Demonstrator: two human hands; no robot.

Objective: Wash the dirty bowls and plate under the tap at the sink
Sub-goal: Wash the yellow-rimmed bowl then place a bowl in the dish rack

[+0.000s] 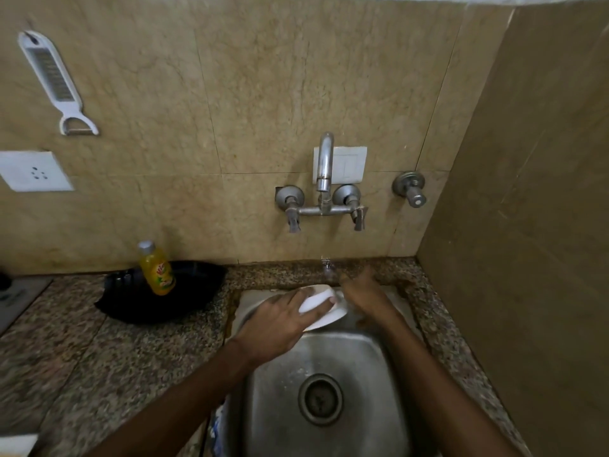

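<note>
The left hand [276, 324] gripped a white dish [318, 305], its fingers curled over the top with the fingertips [331, 300] pressed to the white surface. The dish was held tilted above the back edge of the steel sink [283, 390], just in front of that hand's knuckles and touching the right hand [365, 296].

The right hand sat just beside the dish on its far side, reaching toward the wall. It was too blurred to tell whether its fingers were straight or curled, or whether it held anything.

A thin stream of water [327, 267] fell between the two hands, just above the right hand's fingers, from the tap [324, 166] on the wall well above both hands. The drain [320, 399] lay below the hands, between the forearms.

Off to the left hand's outer side, on the speckled counter [99, 357], a yellow soap bottle [157, 270] stood upright in a black tray [184, 298]. Farther up on that side a white peeler [49, 80] hung on the wall above a socket [33, 171]. Beyond the right hand, a separate valve [411, 190] stuck out of the wall.
</note>
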